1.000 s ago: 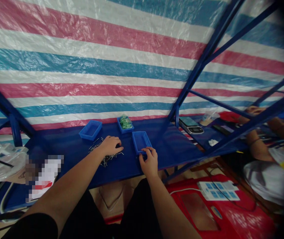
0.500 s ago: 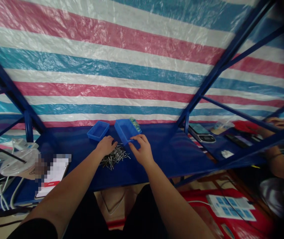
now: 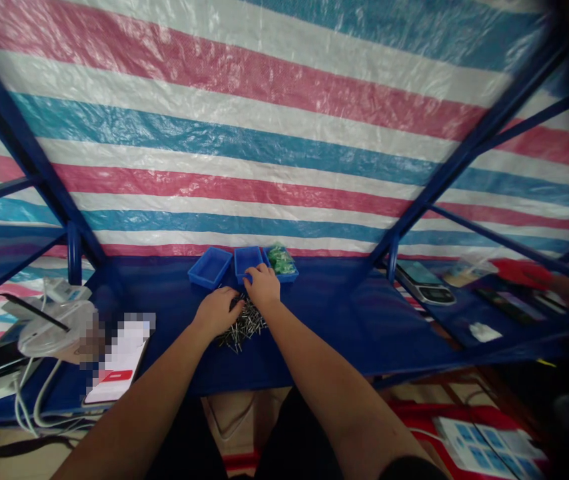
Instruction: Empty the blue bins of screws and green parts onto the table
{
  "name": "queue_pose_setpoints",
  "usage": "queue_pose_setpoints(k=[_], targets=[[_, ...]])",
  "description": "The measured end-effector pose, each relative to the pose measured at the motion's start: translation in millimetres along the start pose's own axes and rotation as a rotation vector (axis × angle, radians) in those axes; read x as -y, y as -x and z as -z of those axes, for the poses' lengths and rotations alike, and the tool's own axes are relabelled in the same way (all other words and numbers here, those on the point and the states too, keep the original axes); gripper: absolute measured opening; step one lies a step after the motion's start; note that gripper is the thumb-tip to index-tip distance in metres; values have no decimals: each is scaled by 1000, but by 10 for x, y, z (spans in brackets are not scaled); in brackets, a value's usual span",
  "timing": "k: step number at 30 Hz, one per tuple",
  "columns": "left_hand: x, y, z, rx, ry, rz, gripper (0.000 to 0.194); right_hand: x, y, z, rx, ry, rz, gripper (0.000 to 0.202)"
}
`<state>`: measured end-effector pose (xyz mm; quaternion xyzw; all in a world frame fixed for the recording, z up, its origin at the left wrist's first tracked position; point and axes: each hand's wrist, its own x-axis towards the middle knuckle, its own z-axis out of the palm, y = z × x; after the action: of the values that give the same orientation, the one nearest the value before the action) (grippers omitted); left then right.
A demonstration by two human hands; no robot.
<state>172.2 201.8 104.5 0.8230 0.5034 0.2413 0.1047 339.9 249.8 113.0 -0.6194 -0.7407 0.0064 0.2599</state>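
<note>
A loose pile of thin metal pins, like rivets or nails, lies on the blue table. My left hand rests at the pile's left edge, palm down, with thumb and fingers apart. Over the near right corner of the middle blue box is my right hand, its fingers bent over the rim; their hold is partly hidden. To the left stands another blue box, with nothing visible inside. A third blue box on the right holds green-and-clear plastic packets.
A phone, a lidded cup with a straw and white cables lie at the left. On the neighbouring table at the right are a scale and a crumpled white tissue. Blue frame posts rise behind the table.
The middle box, tilted in my right hand before, now sits level between the other two. Its shift uncovers the right box. My left hand has stayed by the pile; the camera view has shifted.
</note>
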Motion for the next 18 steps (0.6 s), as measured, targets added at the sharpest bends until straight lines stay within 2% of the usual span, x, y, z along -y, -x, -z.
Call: queue_pose_setpoints(k=[3, 6, 7, 9, 12, 18], targets=[[88, 9, 148, -227, -17, 43, 25, -19, 7, -90, 57, 8, 11, 21], [272, -11, 258, -405, -93, 174, 26, -48, 8, -133, 71, -12, 75, 23], [343, -20, 273, -419, -117, 222, 26, -59, 5, -139, 76, -25, 101, 24], [474, -39, 268, -377, -133, 270, 26, -81, -6, -141, 96, -57, 145, 29], [587, -72, 208, -297, -81, 242, 26, -119, -16, -134, 134, -112, 198, 35], [540, -122, 119, -271, -26, 168, 31, -203, 15, -149, 158, -152, 233, 44]])
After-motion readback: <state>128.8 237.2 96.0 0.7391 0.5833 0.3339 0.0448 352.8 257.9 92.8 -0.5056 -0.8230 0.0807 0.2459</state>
